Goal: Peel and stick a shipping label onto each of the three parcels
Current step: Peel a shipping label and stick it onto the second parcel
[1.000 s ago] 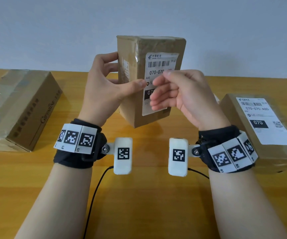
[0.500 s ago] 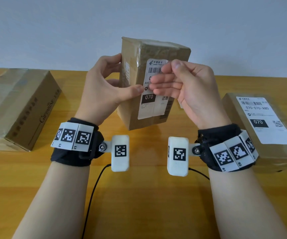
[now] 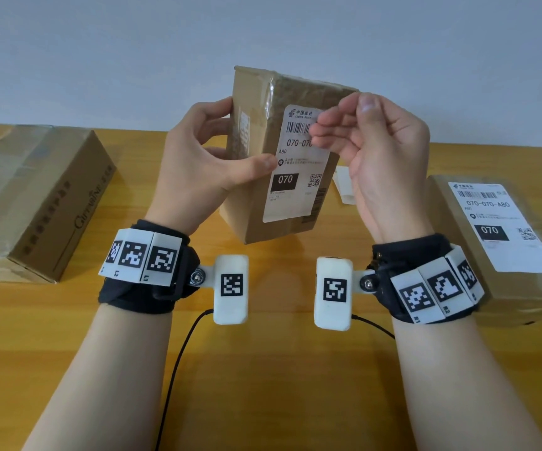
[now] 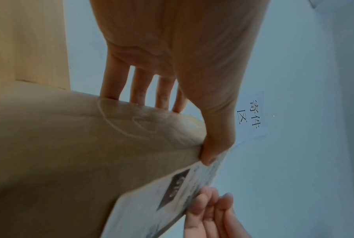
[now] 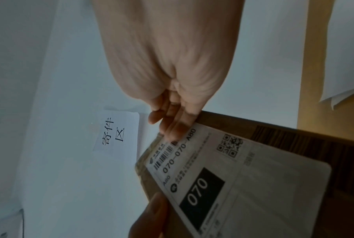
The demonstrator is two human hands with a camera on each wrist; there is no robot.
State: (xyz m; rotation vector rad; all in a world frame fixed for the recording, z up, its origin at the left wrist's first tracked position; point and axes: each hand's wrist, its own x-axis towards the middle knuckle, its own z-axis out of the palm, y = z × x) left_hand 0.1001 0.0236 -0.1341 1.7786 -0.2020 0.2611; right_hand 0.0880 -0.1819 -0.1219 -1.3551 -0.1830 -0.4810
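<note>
Three brown cardboard parcels in view, all taped shut, contents not visible. Middle parcel (image 3: 282, 151) held upright above the wooden table (image 3: 263, 369), between both hands; a white shipping label (image 3: 295, 177) printed "070-070-A80" with a black "070" block and QR code lies on its near face. Left hand (image 3: 198, 164) grips this parcel: thumb pressed on the label's left edge, the other fingers (image 4: 115, 83) reaching round the far side, as the left wrist view shows. Right hand (image 3: 377, 148) at the label's upper right corner, fingers (image 5: 172, 127) loosely bent and bunched, tips touching the label over the barcode; whether they press or pinch the corner cannot be told. Right parcel (image 3: 458, 288) lies flat on the table at the right, its own label (image 3: 497, 229) stuck on top. Left parcel (image 3: 35, 196) lies flat at the left, well apart, no label on the faces that show. White paper pieces (image 3: 344, 187) lie on the table behind the right hand. Paper sign (image 5: 117, 130) with printed characters on the wall.
</note>
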